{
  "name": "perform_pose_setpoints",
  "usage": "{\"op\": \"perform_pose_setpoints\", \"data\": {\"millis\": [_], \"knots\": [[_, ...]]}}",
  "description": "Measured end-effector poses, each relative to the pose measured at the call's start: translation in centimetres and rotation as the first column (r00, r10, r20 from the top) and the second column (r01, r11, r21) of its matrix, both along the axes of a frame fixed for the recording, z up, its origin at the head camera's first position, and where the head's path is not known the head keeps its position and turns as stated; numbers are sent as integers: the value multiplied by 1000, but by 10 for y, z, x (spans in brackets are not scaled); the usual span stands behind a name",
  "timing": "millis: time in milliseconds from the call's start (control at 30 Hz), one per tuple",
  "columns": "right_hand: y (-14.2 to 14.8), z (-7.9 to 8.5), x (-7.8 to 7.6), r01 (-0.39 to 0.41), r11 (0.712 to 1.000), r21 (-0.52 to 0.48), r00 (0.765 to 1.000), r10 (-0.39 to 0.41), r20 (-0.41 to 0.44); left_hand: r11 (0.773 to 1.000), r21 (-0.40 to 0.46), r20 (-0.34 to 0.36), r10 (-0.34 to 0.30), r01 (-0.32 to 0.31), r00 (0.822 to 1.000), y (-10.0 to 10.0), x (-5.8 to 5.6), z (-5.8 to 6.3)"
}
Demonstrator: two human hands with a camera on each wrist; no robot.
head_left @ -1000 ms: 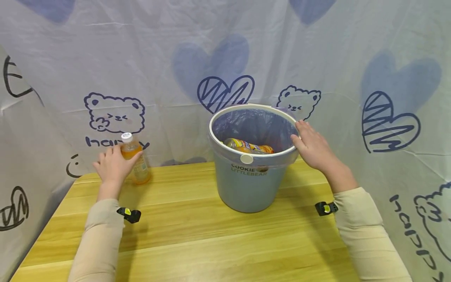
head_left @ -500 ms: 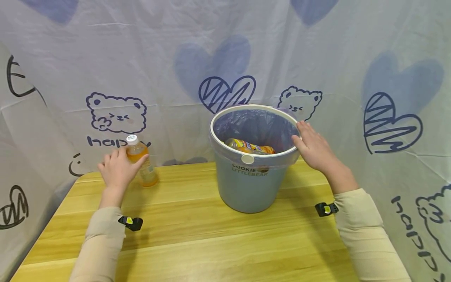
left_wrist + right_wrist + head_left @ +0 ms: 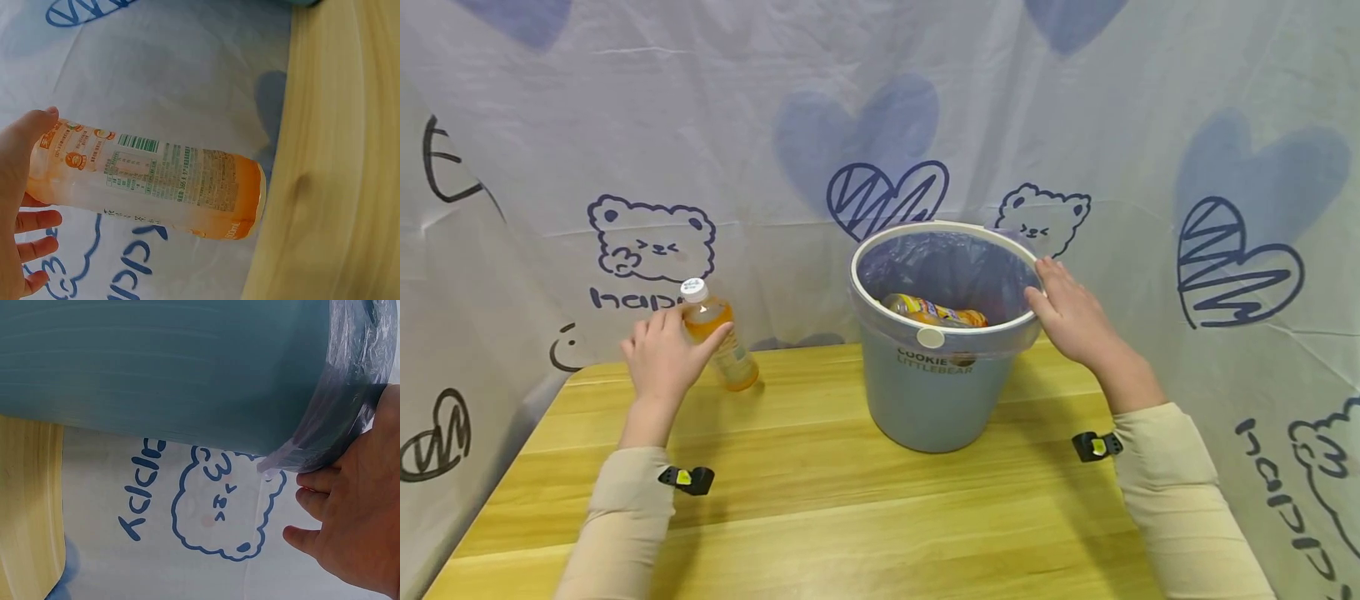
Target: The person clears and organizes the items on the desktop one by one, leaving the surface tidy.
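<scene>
In the head view my left hand (image 3: pixel 666 354) grips a clear bottle (image 3: pixel 722 346) of orange drink by its upper part, just below the white cap. The bottle leans, its base toward the right and close over the table. The left wrist view shows the printed label of the bottle (image 3: pixel 169 175), my thumb along one side and several fingers on the other. At the right, my right hand (image 3: pixel 1075 321) holds the rim of a grey-blue trash bin (image 3: pixel 928 400), thumb over the inner side. Its fingers (image 3: pixel 319 481) lie outside against the plastic liner (image 3: pixel 337 406).
Inside the lined bin lie drink bottles (image 3: pixel 932 312) with orange contents and a yellow label. The bin stands on a wooden table (image 3: pixel 850 517). Behind and at both sides hangs a white cloth (image 3: pixel 775 275) printed with bears and hearts.
My left hand has moved to the right with the bottle, which now leans with its base swung rightward. My right hand stays at the bin's rim.
</scene>
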State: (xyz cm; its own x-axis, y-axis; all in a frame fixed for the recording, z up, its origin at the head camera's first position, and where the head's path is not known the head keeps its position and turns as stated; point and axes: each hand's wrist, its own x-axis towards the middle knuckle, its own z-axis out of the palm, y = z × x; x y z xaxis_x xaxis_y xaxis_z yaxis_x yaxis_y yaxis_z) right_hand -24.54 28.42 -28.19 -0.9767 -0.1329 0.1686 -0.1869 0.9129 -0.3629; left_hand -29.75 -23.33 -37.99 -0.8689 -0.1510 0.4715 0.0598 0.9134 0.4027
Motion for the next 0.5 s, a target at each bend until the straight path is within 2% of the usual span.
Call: {"op": "perform_pose_setpoints", "data": {"millis": [233, 500], "knots": [[1, 0, -1, -5, 1000, -4, 1000, 5, -4, 998, 50, -83, -17, 21, 996, 15, 4, 9], [0, 0, -1, -15, 1000, 2, 1000, 15, -15, 993, 102, -206, -31, 53, 978, 33, 5, 21]]}}
